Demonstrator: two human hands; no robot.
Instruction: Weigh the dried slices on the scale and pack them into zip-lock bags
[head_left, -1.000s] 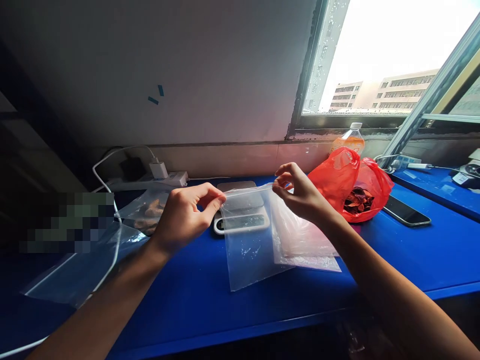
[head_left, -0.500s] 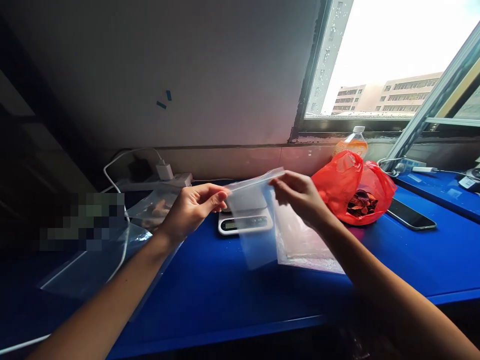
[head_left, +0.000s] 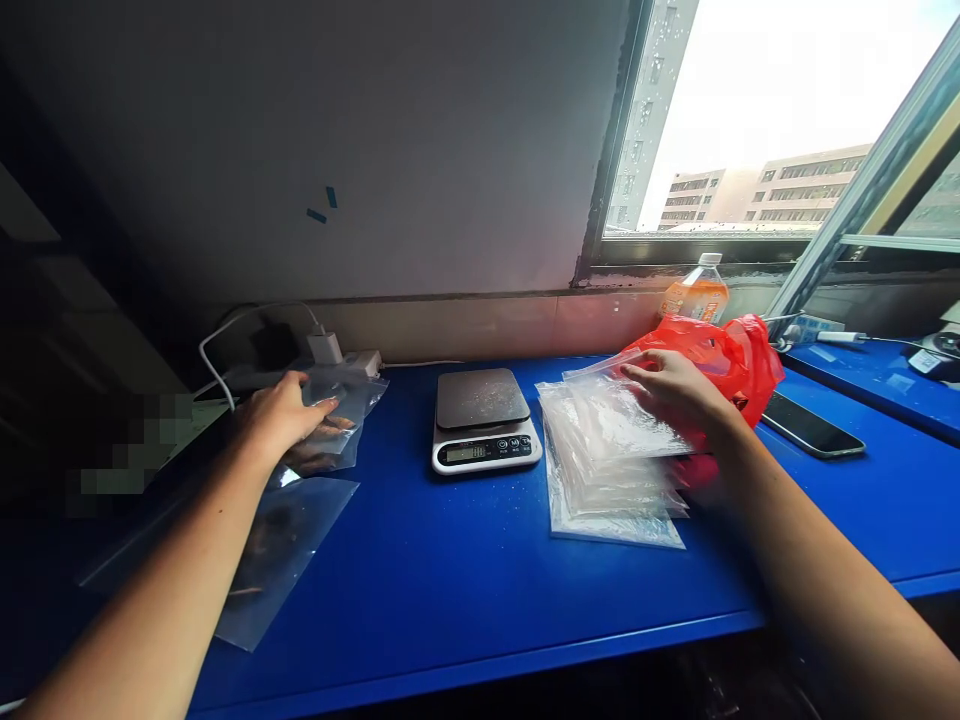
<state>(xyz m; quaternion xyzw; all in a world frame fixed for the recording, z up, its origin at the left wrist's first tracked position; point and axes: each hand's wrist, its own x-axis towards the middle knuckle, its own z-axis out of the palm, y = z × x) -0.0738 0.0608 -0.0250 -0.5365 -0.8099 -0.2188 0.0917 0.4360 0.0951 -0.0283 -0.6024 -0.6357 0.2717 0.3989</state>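
My left hand (head_left: 274, 420) is at the left, thumb and forefinger apart, over a clear plastic bag (head_left: 361, 410) holding brown dried pieces; its other fingers are hidden. Nearer the front lies another clear bag (head_left: 300, 530) with a few brown bits in it. At the right, the thumb and fingers of my right hand (head_left: 667, 380) pinch the top edge of a clear zip bag (head_left: 600, 385), above a stack of flat clear bags (head_left: 622, 500). Between my hands stands a digital kitchen scale (head_left: 484, 400), its grey plate dotted with crumbs.
Behind my right hand sit a red plastic bag (head_left: 739, 350) and a bottle of orange drink (head_left: 697, 290). A phone (head_left: 814, 425) lies to their right. A white charger (head_left: 324, 347) and its cable stand at the back left. The blue table (head_left: 465, 580) ends at a front edge.
The zip bag stretched between both hands has gone right over the stack, held by my right hand alone. My left hand let go and moved left. The scale is uncovered.
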